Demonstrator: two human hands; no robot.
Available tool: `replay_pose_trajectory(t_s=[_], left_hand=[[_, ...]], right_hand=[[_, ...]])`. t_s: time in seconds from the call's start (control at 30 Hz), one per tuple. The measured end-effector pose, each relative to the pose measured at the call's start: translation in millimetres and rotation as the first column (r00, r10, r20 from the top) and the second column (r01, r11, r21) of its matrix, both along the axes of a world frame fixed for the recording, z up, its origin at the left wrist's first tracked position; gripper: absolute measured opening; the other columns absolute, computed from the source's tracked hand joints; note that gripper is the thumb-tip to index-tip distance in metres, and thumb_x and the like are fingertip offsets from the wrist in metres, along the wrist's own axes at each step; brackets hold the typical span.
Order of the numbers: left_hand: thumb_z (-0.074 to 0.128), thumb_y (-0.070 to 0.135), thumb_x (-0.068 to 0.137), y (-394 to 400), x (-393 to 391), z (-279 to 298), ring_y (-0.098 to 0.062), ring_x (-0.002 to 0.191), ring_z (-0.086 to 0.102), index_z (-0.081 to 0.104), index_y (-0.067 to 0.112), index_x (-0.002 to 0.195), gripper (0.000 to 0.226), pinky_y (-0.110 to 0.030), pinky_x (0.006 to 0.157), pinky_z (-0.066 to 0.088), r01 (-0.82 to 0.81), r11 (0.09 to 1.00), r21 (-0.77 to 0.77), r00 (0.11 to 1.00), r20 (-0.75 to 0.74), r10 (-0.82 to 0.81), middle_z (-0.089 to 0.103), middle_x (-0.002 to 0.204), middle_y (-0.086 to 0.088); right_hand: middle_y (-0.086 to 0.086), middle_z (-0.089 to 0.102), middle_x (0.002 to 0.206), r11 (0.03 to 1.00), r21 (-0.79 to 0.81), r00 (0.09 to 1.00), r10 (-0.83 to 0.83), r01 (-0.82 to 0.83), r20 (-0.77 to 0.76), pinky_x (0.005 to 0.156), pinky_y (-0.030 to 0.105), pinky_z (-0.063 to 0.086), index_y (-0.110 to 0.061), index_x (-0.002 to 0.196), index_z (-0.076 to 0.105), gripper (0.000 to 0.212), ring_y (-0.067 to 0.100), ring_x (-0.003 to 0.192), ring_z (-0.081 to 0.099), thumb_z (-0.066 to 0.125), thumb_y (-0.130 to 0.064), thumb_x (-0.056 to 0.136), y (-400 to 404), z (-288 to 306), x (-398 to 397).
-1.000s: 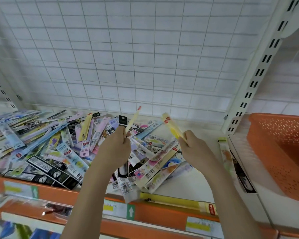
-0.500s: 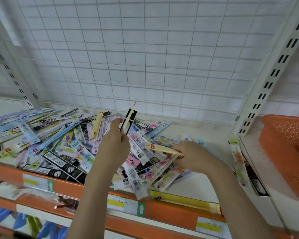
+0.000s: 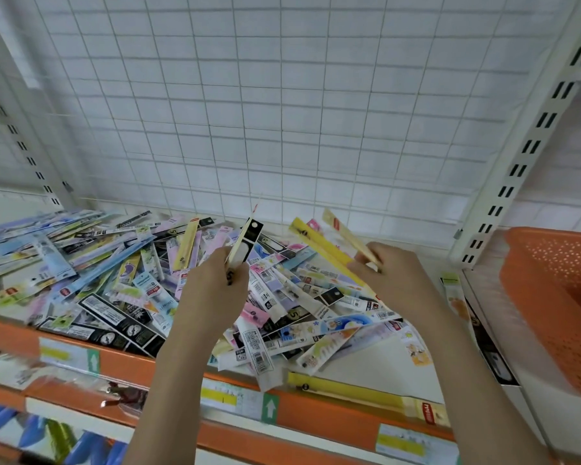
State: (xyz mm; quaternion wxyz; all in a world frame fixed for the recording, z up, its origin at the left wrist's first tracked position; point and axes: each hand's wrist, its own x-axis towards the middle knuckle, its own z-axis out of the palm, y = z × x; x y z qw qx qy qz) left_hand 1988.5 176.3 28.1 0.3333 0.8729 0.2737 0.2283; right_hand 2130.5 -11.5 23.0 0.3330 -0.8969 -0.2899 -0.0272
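A heap of long, narrow packets (image 3: 121,270) in many colours covers the white shelf (image 3: 376,360). My left hand (image 3: 215,290) grips a small bunch of packets (image 3: 247,241) upright over the heap, a black-and-cream one in front. My right hand (image 3: 393,276) holds a cream-yellow packet (image 3: 344,234) that slants up to the left, above a yellow packet (image 3: 319,250) lying on the heap. Both hands hover over the middle of the heap.
A white wire grid (image 3: 282,112) backs the shelf, with slotted uprights at either side. An orange perforated basket (image 3: 557,297) stands at the right. A long yellow packet (image 3: 349,391) lies along the orange front rail (image 3: 316,414). More goods hang below.
My right hand has lifted a cream-yellow packet off the heap and tilted it upward. My left hand has kept its bunch upright, with a black-and-cream packet added since a second ago.
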Motion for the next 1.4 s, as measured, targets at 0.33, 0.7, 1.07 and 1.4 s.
replay_pose_trajectory(t_s=[0.33, 0.7, 1.07, 1.4], left_hand=[[0.05, 0.023, 0.094, -2, 8, -3, -0.014, 0.049, 0.04, 0.051, 0.006, 0.085, 0.019, -0.023, 0.046, 0.029, 0.029, 0.999, 0.022, 0.999, -0.013, -0.029, 0.045, 0.056, -0.003], [0.066, 0.038, 0.083, -15, 26, -4, -0.017, 0.046, 0.033, 0.057, 0.003, 0.079, 0.037, -0.025, 0.046, 0.026, 0.008, 0.997, 0.072, 0.988, 0.152, -0.019, 0.038, 0.051, -0.002], [0.074, 0.036, 0.075, -20, 58, -3, -0.01, 0.06, 0.037, 0.063, 0.011, 0.092, 0.031, -0.023, 0.053, 0.029, 0.187, 0.957, 0.221, 0.981, 0.003, -0.193, 0.033, 0.07, 0.007], [0.064, 0.048, 0.081, -23, 59, -1, -0.018, 0.061, 0.048, 0.059, 0.016, 0.08, 0.032, -0.028, 0.055, 0.037, 0.341, 0.895, 0.288, 0.932, -0.226, -0.282, 0.05, 0.061, 0.005]], right_hand=[[0.008, 0.061, 0.084, 0.997, 0.075, 0.991, -0.014, 0.024, -0.133, 0.068, 0.044, 0.054, -0.008, 0.098, 0.06, 0.022, 0.03, 0.078, 0.06, 0.059, -0.029, 0.09, -12, 2, -1], [0.01, 0.066, 0.092, 0.992, 0.129, 0.975, 0.036, -0.007, -0.22, 0.056, 0.027, 0.043, -0.01, 0.099, 0.062, 0.022, 0.021, 0.074, 0.059, 0.069, -0.024, 0.083, -17, 2, 0], [0.009, 0.064, 0.083, 0.996, 0.087, 0.962, 0.058, -0.036, -0.267, 0.061, 0.028, 0.041, -0.017, 0.083, 0.058, 0.019, 0.018, 0.07, 0.056, 0.073, -0.027, 0.078, -27, -1, 0], [-0.003, 0.052, 0.064, 0.996, 0.081, 0.98, 0.037, -0.021, -0.195, 0.056, 0.028, 0.035, -0.014, 0.075, 0.054, 0.024, 0.018, 0.059, 0.051, 0.071, -0.031, 0.08, -28, -3, 7]])
